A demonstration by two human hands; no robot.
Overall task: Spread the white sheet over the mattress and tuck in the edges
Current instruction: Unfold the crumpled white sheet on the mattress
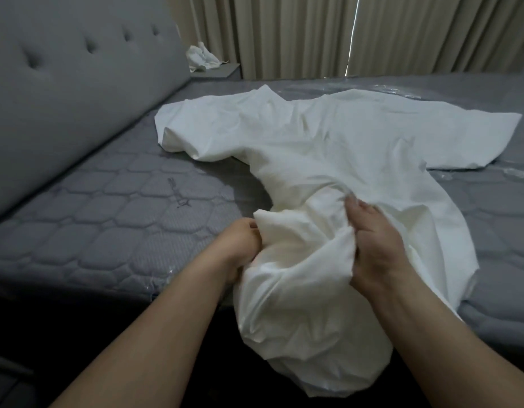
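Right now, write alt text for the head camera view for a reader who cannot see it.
Two bare hands, left hand and right hand, grip a bunched white sheet at the near edge of a grey quilted mattress. The sheet lies crumpled and only partly spread, leaving most of the mattress bare. A grey padded headboard stands at left, beige curtains behind.

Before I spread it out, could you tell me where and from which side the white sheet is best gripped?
I'd grip the white sheet along its free flat edge at the far right, coming from the right side. That part lies smooth on the mattress, while the near end is bunched in the left hand and right hand.
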